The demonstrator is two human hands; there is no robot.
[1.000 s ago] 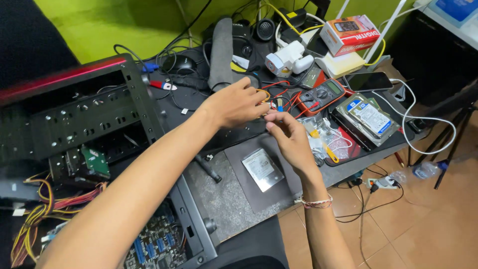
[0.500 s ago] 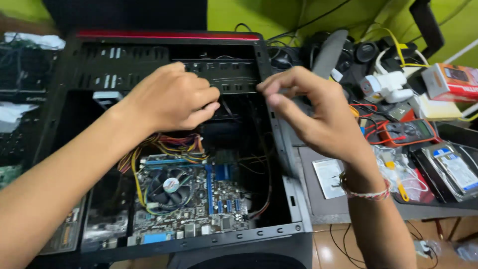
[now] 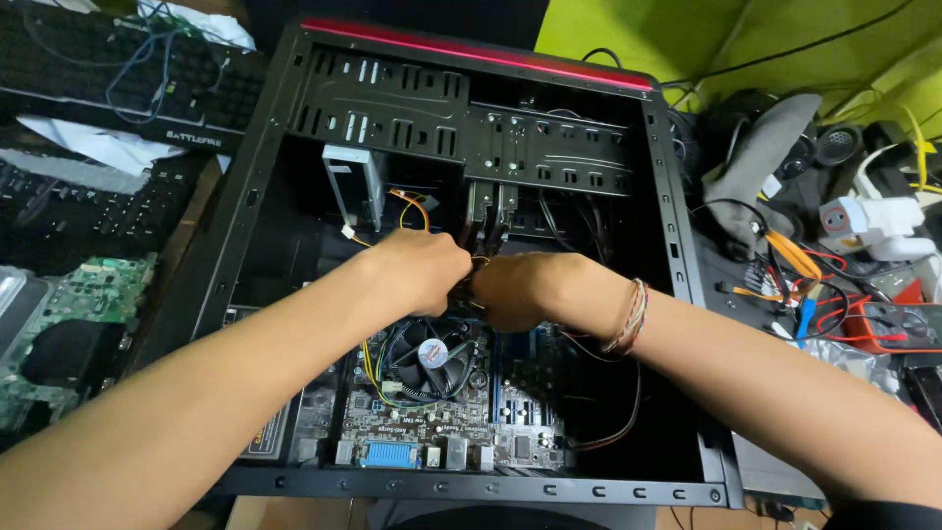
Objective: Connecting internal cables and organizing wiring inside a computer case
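Cables [image 3: 469,277] inside the open case [image 3: 677,285] are what both hands now meet over: half a second ago the hands hovered apart above the case, fingers loosely curled, and a second ago they were off to the side over the cluttered bench; now they have dropped in and closed together just above the fan [image 3: 432,355]. The left hand [image 3: 417,273] is clenched, knuckles up, around what looks like a bunch of orange and yellow wires; the right hand [image 3: 518,291], with a braided band at its wrist, is curled tight against it, though what its fingers pinch is hidden behind them. That shift reads as reaching having given way to actual handling of the wiring, judged only from the grips. The fan sits directly below the hands on the board [image 3: 442,412], which lies on the case floor. Above the fan, past the hands, stand the drive bays [image 3: 491,211], with more wire trailing up to them. Left of the fan, outside the case, lie a bare green circuit board [image 3: 74,304] and keyboards [image 3: 98,69]. Right of the fan, beyond the case wall, the bench holds tangled leads, a white adapter [image 3: 868,221] and a meter [image 3: 898,324].
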